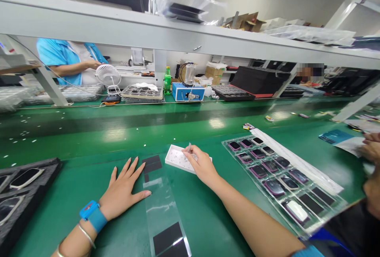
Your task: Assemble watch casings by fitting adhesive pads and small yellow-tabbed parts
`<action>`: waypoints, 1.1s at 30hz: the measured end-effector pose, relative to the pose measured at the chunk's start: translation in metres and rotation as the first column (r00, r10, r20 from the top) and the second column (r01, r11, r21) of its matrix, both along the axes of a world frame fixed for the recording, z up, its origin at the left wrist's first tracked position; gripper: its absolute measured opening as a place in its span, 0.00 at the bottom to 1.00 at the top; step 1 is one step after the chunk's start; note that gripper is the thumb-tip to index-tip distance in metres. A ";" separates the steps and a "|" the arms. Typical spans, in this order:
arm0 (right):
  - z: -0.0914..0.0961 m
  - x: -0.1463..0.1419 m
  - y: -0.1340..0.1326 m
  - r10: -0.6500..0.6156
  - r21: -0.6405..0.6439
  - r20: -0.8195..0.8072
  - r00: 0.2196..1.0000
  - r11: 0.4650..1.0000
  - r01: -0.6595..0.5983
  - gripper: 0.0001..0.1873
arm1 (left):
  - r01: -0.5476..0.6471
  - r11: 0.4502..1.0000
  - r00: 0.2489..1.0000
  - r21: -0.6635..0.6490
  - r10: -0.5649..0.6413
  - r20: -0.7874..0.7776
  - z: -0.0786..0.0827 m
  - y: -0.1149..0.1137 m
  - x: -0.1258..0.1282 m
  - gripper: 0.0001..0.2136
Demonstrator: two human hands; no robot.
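The left hand [121, 189] lies flat on the green tabletop [74, 205] with its grip spread, a blue wristband [93, 216] at the wrist and its fingertips just beside a clear plastic strip [162, 209] with black patches at both ends. The right hand [202, 166] has its grip pressed together, pinching one pair of tweezers [189, 149] that points down into a white tray [175, 158]. That tray holds many small pale parts, too small to count. To the right, a clear acrylic tray [285, 178] has fifteen pockets in five rows of three, each filled, mostly with dark devices and one white device [296, 211]. At the left edge, a black foam tray [50, 166] shows two devices. Another person's hand [371, 148] rests at the far right on paper sheets [341, 140].
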State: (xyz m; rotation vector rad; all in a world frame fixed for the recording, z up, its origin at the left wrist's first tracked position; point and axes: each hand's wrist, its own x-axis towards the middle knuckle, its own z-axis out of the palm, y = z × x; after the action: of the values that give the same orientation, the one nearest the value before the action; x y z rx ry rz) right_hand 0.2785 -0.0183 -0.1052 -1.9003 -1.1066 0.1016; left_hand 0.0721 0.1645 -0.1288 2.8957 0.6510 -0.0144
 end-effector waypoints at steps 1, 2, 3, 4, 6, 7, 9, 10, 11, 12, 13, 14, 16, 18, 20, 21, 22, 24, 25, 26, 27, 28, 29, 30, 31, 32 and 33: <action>0.000 0.000 0.000 -0.001 -0.011 0.000 1.000 1.000 0.001 0.09 | -0.002 1.000 1.000 0.002 0.002 -0.006 0.000 0.000 0.000 0.38; 0.000 0.001 0.000 -0.002 -0.025 0.001 1.000 1.000 0.002 0.09 | -0.004 1.000 1.000 0.003 0.004 -0.011 0.000 0.000 0.000 0.38; 0.000 0.001 0.001 -0.002 -0.039 0.001 1.000 0.999 0.002 0.09 | -0.005 1.000 1.000 0.004 0.005 -0.012 0.001 0.000 0.000 0.38; 0.000 0.001 0.001 -0.001 -0.050 0.002 1.000 0.999 0.002 0.09 | -0.004 1.000 1.000 0.004 0.004 -0.008 0.001 0.000 0.000 0.38; 0.000 0.001 0.001 -0.006 -0.055 0.005 1.000 0.998 0.006 0.09 | 0.000 1.000 1.000 0.003 0.000 0.008 0.000 0.000 0.000 0.37; 0.001 0.001 0.001 -0.010 -0.047 0.006 1.000 0.999 0.010 0.08 | 0.003 1.000 1.000 0.002 -0.003 0.016 0.000 0.000 0.000 0.37; 0.001 0.000 0.001 -0.024 -0.016 0.005 1.000 1.000 0.024 0.08 | 0.007 1.000 1.000 -0.001 -0.007 0.024 -0.001 0.000 -0.001 0.37; 0.001 0.000 0.001 -0.033 0.001 0.002 0.999 0.999 0.033 0.08 | 0.007 1.000 1.000 -0.001 -0.007 0.024 -0.001 0.001 -0.001 0.37; 0.001 0.000 0.001 -0.040 0.015 -0.001 0.999 0.999 0.040 0.08 | 0.007 1.000 1.000 0.000 -0.007 0.025 -0.002 0.001 -0.001 0.37; 0.001 0.000 0.001 -0.043 0.024 -0.003 0.999 0.999 0.043 0.08 | 0.009 1.000 1.000 0.002 -0.009 0.027 -0.003 0.001 -0.001 0.37; 0.001 0.000 0.001 -0.041 0.025 -0.003 0.999 0.999 0.041 0.08 | 0.012 1.000 0.999 0.004 -0.012 0.032 -0.003 0.001 -0.001 0.37; 0.001 0.000 0.001 -0.034 0.019 0.000 0.999 0.999 0.034 0.08 | 0.015 1.000 0.999 0.007 -0.015 0.039 -0.004 0.002 -0.001 0.37; 0.000 0.000 0.001 -0.016 -0.006 0.008 1.000 1.000 0.016 0.08 | 0.017 1.000 0.999 0.011 -0.018 0.049 -0.004 0.002 -0.001 0.37; 0.000 0.000 0.001 -0.011 -0.012 0.009 1.000 1.000 0.011 0.08 | 0.013 1.000 0.999 0.012 -0.014 0.050 -0.004 0.002 -0.001 0.37; 0.001 -0.001 0.001 -0.022 0.020 0.000 1.000 1.000 0.021 0.08 | 0.010 1.000 0.999 0.008 -0.010 0.043 -0.003 0.001 -0.001 0.37; 0.001 -0.001 0.001 -0.030 0.040 -0.005 1.000 0.999 0.031 0.08 | 0.007 1.000 0.999 0.005 -0.008 0.036 -0.002 0.001 -0.001 0.37; 0.001 -0.001 0.001 -0.037 0.054 -0.008 0.999 0.998 0.038 0.08 | 0.005 1.000 1.000 0.001 -0.005 0.027 -0.001 0.000 -0.001 0.37; 0.002 -0.001 0.001 -0.039 0.044 -0.001 0.999 0.998 0.039 0.08 | 0.002 1.000 1.000 -0.004 -0.002 0.012 0.000 0.000 0.000 0.37; 0.001 -0.001 0.001 -0.034 0.027 0.005 0.999 0.999 0.034 0.09 | 0.001 1.000 1.000 -0.005 -0.001 0.010 0.000 0.000 0.000 0.37; 0.001 0.000 0.001 -0.028 0.011 0.011 1.000 1.000 0.028 0.09 | 0.001 1.000 1.000 -0.005 -0.001 0.012 0.000 0.000 0.000 0.37; 0.001 0.000 0.001 -0.025 0.004 0.013 1.000 1.000 0.025 0.09 | 0.002 1.000 1.000 -0.004 -0.002 0.017 0.000 0.000 0.000 0.37; 0.000 0.000 0.001 -0.027 0.010 0.012 1.000 1.000 0.027 0.09 | 0.004 1.000 1.000 -0.004 -0.004 0.024 0.000 0.000 0.000 0.37; 0.000 0.000 0.001 -0.034 0.025 0.006 0.999 0.999 0.034 0.09 | 0.006 1.000 1.000 -0.003 -0.006 0.031 -0.001 0.000 0.000 0.37; 0.000 0.000 0.001 -0.041 0.042 0.000 0.999 0.998 0.041 0.09 | 0.010 1.000 0.999 -0.002 -0.009 0.035 -0.001 0.000 -0.001 0.37; 0.000 0.000 0.001 -0.046 0.057 -0.006 0.999 0.997 0.046 0.09 | 0.012 1.000 0.999 -0.001 -0.012 0.036 -0.001 0.000 -0.001 0.37; 0.000 0.000 0.001 -0.046 0.063 -0.010 0.999 0.997 0.046 0.08 | 0.012 1.000 0.999 -0.002 -0.012 0.033 -0.001 0.000 -0.001 0.37; 0.000 0.000 0.001 -0.041 0.062 -0.011 0.999 0.997 0.041 0.08 | 0.009 1.000 1.000 -0.003 -0.009 0.030 -0.001 0.000 -0.001 0.37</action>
State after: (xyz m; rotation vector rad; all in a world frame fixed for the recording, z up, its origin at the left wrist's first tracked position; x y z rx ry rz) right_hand 0.2786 -0.0172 -0.1054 -1.8640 -1.0519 0.0531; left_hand 0.0713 0.1648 -0.1298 2.8900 0.6319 0.0264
